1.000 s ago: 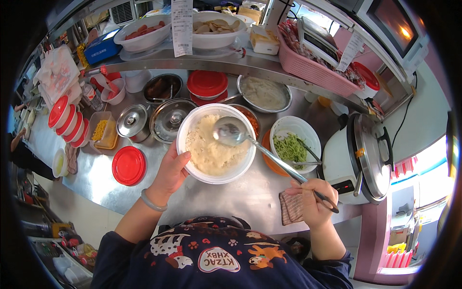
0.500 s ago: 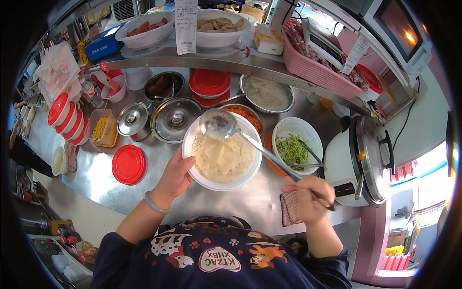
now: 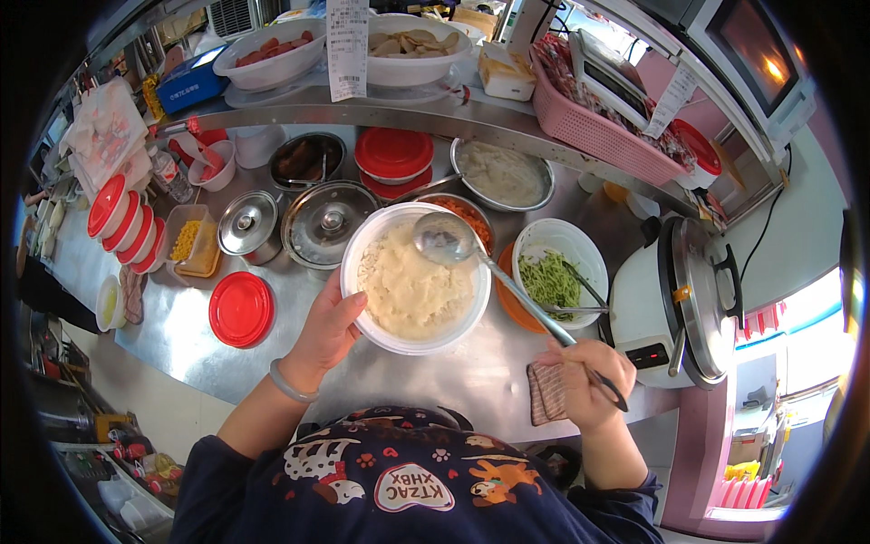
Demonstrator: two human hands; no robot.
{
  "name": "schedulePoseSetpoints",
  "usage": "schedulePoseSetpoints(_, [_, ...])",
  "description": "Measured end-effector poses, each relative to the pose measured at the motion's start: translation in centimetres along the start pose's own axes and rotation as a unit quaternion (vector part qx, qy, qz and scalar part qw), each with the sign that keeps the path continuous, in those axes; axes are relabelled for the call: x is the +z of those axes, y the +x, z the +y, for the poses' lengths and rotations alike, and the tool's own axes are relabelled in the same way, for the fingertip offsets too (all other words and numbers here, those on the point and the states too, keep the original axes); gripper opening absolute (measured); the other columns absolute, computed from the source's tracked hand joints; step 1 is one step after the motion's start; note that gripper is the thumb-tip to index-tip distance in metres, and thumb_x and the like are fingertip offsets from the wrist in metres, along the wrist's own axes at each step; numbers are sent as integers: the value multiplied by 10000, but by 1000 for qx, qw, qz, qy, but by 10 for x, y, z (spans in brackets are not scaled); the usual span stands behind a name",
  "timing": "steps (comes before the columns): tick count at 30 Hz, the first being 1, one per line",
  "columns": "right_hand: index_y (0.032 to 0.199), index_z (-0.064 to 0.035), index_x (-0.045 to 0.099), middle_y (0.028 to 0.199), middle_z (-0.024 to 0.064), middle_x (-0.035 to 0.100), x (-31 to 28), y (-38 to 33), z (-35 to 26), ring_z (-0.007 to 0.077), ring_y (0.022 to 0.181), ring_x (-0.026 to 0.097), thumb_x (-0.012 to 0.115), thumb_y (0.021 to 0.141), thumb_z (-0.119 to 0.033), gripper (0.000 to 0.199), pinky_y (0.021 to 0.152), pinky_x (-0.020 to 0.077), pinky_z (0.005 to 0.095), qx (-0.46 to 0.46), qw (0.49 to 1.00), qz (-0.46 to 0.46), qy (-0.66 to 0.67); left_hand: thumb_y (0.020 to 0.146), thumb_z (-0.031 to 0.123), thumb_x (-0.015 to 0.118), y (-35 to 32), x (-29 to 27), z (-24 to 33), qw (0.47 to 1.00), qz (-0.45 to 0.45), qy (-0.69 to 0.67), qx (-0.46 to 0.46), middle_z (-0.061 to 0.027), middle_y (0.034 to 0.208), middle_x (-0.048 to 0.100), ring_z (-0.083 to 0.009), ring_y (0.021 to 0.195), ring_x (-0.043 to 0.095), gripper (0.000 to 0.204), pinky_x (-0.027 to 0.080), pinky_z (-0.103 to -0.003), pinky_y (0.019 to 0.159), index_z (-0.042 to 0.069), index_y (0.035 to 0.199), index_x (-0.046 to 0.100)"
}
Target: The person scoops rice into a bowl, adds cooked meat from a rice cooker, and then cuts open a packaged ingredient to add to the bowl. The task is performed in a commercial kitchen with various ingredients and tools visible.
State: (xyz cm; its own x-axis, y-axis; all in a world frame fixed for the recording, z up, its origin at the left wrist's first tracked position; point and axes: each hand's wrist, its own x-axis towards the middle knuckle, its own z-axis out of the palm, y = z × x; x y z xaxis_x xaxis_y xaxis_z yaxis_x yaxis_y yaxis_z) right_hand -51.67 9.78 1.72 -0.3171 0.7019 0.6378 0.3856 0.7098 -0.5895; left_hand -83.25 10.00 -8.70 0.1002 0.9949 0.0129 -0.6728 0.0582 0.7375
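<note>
My left hand (image 3: 328,328) grasps the white bowl (image 3: 483,304) by its left side, over the metal worktop (image 3: 435,390). My right fingers wrap round the handle of a ladle (image 3: 521,296), its head over the pale food (image 3: 412,292) in the bowl, near the upper right rim.

The steel surface (image 3: 444,392) carries a red lid (image 3: 241,309) left of the left fingers (image 3: 351,309); a cloth (image 3: 546,399) lies near the right fingers (image 3: 607,360), a white cooker (image 3: 636,295) farther right
</note>
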Motion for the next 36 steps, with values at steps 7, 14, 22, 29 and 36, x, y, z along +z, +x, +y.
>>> schedulePoseSetpoints(7, [824,1,603,722,114,699,2,1,-3,193,555,652,609,784,128,134,530,513,252,-29,999,8,-34,924,125,561,-1,1,0,1000,28,12,6,-106,1396,457,-209,1255,496,594,451,-365,1028,55,1450,293])
schedulePoseSetpoints(14, [829,-13,609,714,114,698,-4,-4,-9,186,573,661,591,792,117,136,538,514,259,13,999,-4,-34,929,127,557,-1,-1,0,999,32,10,16,-108,1396,456,-215,1260,492,592,454,-369,1027,53,1450,286])
schedulePoseSetpoints(22, [813,2,674,721,101,694,-8,-10,-15,212,555,646,571,742,130,179,540,505,301,10,990,-52,133,947,223,549,0,-4,12,999,26,40,-19,-127,1394,461,-222,1259,491,602,440,-388,1026,31,1450,280])
schedulePoseSetpoints(29, [810,8,683,745,97,695,-24,-4,-12,238,582,647,581,707,136,193,637,556,344,10,997,-71,33,963,224,548,4,1,12,998,37,50,-8,-127,1311,524,-213,1116,608,547,588,-367,839,45,1421,310])
schedulePoseSetpoints(36, [826,-16,687,712,83,669,-22,-3,-2,241,615,664,590,677,150,244,578,539,312,-15,996,-83,12,960,230,552,8,2,9,997,40,64,-12,-134,1307,528,-225,1112,612,548,592,-385,839,44,1418,316])
